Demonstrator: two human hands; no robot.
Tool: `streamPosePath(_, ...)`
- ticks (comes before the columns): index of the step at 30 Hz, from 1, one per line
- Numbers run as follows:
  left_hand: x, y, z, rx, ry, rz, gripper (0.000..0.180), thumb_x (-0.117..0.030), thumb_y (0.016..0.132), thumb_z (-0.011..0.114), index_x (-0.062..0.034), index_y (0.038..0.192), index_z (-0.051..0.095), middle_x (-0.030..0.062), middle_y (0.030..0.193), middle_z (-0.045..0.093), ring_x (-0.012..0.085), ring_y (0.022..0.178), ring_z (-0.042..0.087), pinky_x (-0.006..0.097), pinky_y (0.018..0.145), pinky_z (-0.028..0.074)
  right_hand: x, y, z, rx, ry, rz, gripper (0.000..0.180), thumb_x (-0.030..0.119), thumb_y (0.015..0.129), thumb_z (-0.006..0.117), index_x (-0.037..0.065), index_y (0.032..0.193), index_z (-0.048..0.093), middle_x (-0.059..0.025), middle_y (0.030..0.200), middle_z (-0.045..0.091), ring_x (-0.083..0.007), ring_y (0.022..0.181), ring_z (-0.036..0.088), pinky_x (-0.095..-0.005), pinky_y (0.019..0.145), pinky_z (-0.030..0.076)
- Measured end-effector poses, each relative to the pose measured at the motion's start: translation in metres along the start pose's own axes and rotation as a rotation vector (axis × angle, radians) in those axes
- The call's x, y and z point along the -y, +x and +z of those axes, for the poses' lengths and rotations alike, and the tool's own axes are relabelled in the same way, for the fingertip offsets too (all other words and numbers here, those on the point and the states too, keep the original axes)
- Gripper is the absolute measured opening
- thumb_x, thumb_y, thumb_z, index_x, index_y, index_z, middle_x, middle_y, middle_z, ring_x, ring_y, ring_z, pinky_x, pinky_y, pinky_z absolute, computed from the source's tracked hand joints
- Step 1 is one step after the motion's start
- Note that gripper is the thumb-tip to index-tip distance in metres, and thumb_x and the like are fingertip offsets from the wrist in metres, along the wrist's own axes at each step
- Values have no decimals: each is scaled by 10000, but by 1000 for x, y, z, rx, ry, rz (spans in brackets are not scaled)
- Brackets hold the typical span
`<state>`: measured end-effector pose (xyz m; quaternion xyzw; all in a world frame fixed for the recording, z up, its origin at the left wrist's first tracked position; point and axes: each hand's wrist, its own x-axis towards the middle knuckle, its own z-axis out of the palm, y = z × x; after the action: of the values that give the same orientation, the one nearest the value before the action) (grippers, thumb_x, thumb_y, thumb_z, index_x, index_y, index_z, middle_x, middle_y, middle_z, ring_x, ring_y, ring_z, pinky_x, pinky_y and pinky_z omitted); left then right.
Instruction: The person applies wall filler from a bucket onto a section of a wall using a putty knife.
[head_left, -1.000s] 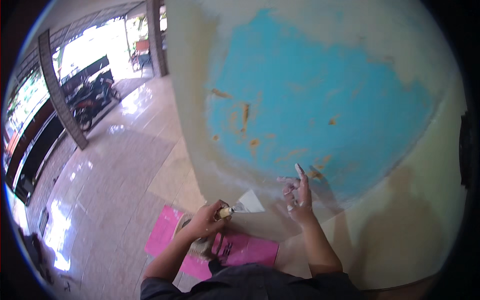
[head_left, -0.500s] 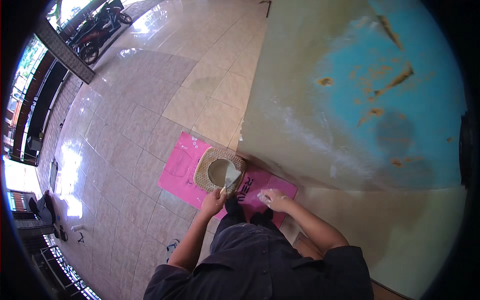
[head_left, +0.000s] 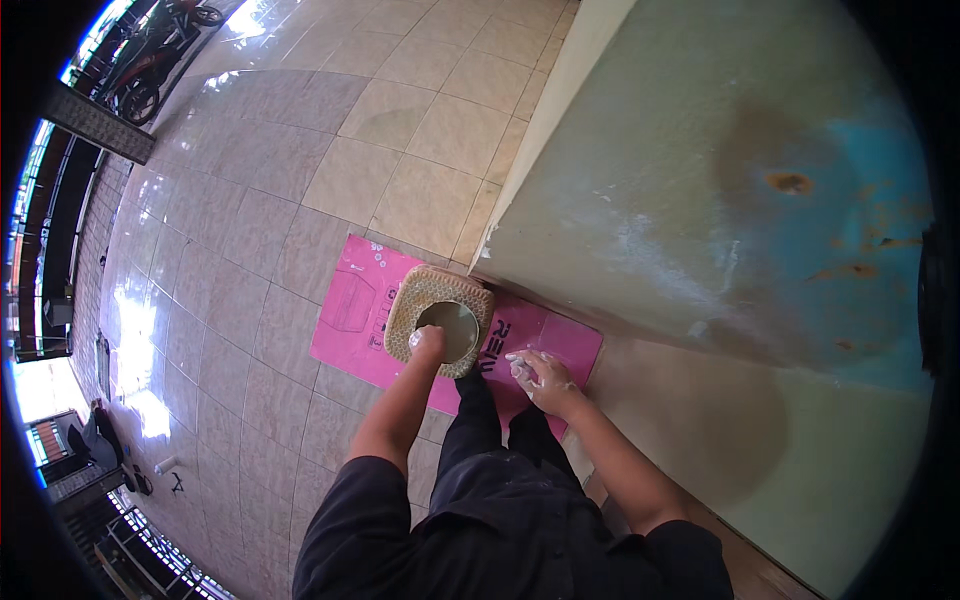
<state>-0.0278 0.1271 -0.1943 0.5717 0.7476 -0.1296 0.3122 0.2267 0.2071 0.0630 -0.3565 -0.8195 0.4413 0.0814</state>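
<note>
A round bowl with a grey-green inside rests on a woven, tan, stool-like seat in front of me. My left hand is closed at the bowl's near left side, partly over its opening. White residue marks its fingers, and what they hold is hidden; no blade shows now. To the right, my right hand hovers above a pink printed board, apart from the bowl. Its fingers are spread and smeared with white paste, with no tool seen in them.
A wall with patchy olive and blue paint and rusty holes rises close on my right. Glossy tiles stretch away left. A motorcycle stands at the far left, near a pillar.
My left hand has moved up to the bowl; the putty knife it held over the bowl is out of sight. My right hand's fingers are more spread. The view has shifted along the wall.
</note>
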Motion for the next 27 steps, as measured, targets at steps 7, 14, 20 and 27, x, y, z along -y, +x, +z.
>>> streamPosePath(7, -38, 12, -16, 101, -81, 189, 315, -338, 779, 641, -76, 921, 744, 192, 895, 713, 352, 853, 704, 448, 785, 558, -16, 2, 1, -65, 80, 100, 296, 163, 912, 607, 105, 1201, 590, -133, 965, 671, -330, 893, 642, -417, 793, 508)
streamPosePath(14, -11, -14, -29, 62, -377, 87, 462, -435, 843, 600, -8, 972, 722, 242, 958, 693, 398, 922, 675, 470, 846, 532, -10, 16, 6, -67, 223, 146, 294, 226, 973, 584, 86, 1232, 589, -99, 972, 676, -193, 823, 649, -338, 747, 513)
streamPosePath(20, 19, -64, -53, -10, -781, 92, 453, -383, 884, 587, 8, 1088, 692, 233, 905, 704, 348, 814, 696, 423, 731, 551, -10, 23, 7, -80, 362, 200, 289, 210, 985, 573, 88, 1247, 575, -77, 973, 683, -144, 847, 632, -305, 770, 509)
streamPosePath(27, 15, -135, -76, 72, -1343, -66, 383, -325, 978, 545, -55, 1245, 594, 34, 774, 619, 85, 592, 519, 241, 490, 395, -7, 39, 16, -20, 572, 219, 283, 182, 1006, 536, 38, 1248, 555, -65, 1059, 655, -133, 1019, 614, -291, 928, 482)
